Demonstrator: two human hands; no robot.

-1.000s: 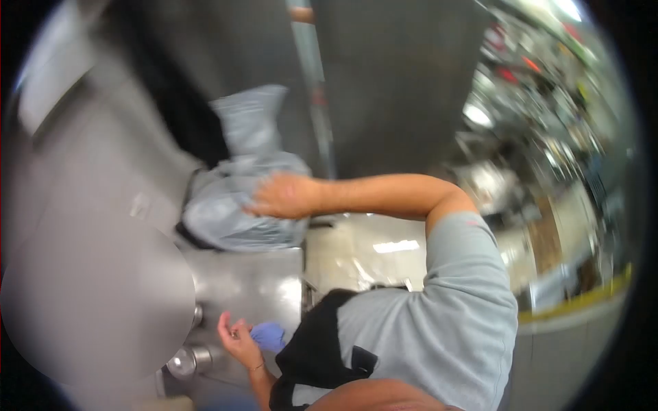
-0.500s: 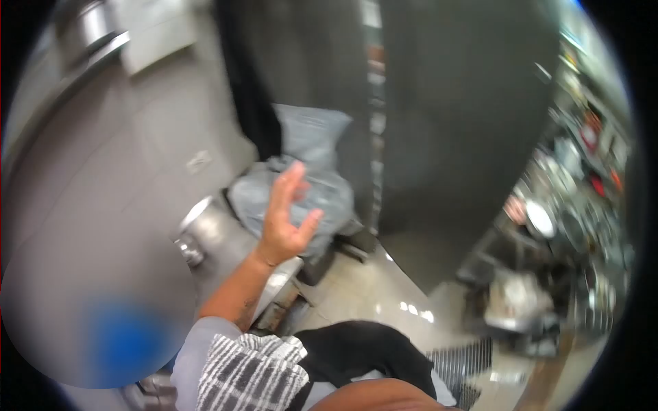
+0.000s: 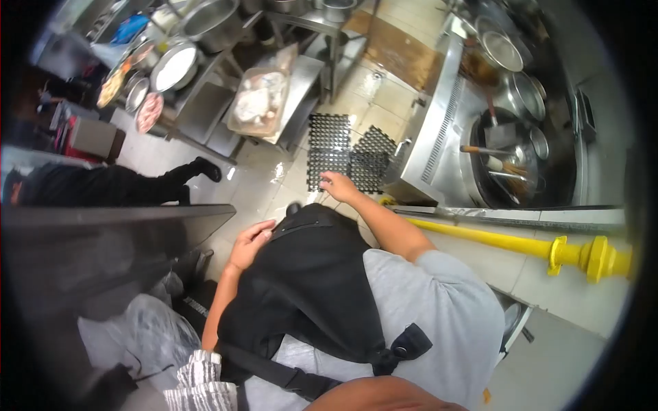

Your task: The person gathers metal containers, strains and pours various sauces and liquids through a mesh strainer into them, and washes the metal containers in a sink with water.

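Note:
My left hand is beside the black zipped, strapped cloth piece worn over my front. Its fingers reach forward, loosely bent and holding nothing; whether they touch the black cloth I cannot tell. Farther forward, my right hand hangs in the air above the black perforated floor mat. Its fingers are half curled and apart, with no object visible in them. A black-and-white striped cloth lies by my left upper arm.
To the right stand a wok station with pans and a yellow pipe. Ahead, a steel table holds a tub of pale food; bowls stand farther left. A dark panel and another person's leg are at left.
My view has swung from the grey wall and dark panel to the kitchen aisle. The left hand, raised before a grey plastic bag earlier, is now lower by my body. My right hand has come into view.

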